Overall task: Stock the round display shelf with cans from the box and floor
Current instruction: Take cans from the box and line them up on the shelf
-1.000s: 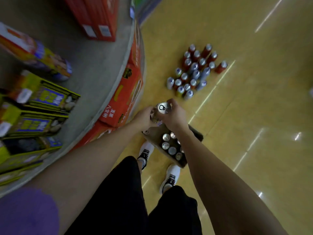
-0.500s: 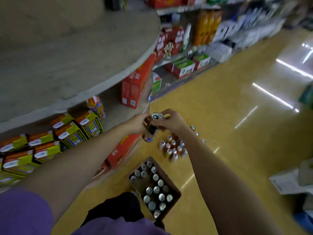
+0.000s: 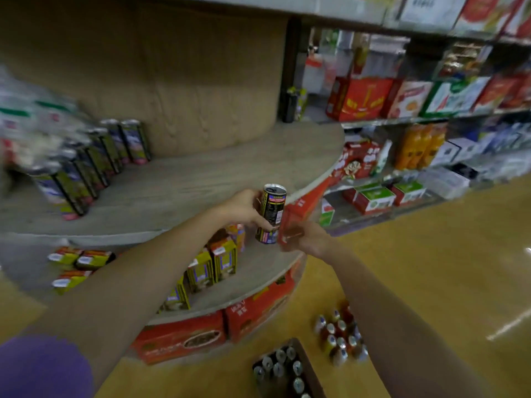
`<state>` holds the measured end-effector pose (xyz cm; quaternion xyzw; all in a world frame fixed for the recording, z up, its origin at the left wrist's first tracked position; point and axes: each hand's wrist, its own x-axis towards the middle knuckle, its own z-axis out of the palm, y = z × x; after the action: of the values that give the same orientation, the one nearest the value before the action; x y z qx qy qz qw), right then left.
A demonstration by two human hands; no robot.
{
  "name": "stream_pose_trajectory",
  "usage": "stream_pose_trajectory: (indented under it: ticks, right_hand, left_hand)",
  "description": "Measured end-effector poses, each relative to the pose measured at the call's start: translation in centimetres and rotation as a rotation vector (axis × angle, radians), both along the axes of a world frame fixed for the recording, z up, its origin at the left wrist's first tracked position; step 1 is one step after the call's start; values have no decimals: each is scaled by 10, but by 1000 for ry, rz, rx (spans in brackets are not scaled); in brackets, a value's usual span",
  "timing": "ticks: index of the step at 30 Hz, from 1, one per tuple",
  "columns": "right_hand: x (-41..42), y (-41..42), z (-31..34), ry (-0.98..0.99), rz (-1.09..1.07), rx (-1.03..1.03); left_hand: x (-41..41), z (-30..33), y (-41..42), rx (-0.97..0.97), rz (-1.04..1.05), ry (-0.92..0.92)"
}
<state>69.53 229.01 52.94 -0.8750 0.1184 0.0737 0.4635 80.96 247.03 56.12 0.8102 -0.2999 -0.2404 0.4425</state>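
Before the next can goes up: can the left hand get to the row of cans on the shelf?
Probably yes. The left hand holds a can, and the bare shelf between it and the row of cans looks unobstructed.

The box (image 3: 290,372) of cans is cut off by the bottom edge. Goods (image 3: 26,133) at far left are blurred. The right hand (image 3: 304,238) is smeared, its grip unclear.

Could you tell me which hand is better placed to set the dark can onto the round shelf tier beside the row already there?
Left. The left hand grips the dark printed can nearest the grey round shelf tier; the right hand is only at its base.
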Motion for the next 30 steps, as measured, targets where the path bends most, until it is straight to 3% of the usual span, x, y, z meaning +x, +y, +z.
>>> stream_pose_trajectory:
  ticks: [7, 15, 18, 22, 30]
  right_hand:
    - [72, 67, 24, -184, 66, 66]
    - [135, 167, 28, -303, -47, -59]
    - [155, 201, 29, -338, -70, -163]
    - [181, 239, 33, -334, -26, -130]
    - [220, 277, 42, -257, 130, 24]
  left_hand:
    - [35, 54, 68, -53, 24, 4]
    - [90, 88, 150, -110, 39, 116]
    - [117, 98, 180, -85, 87, 13]
    - [152, 109, 217, -32, 121, -137]
    - [190, 113, 259, 135, -18, -171]
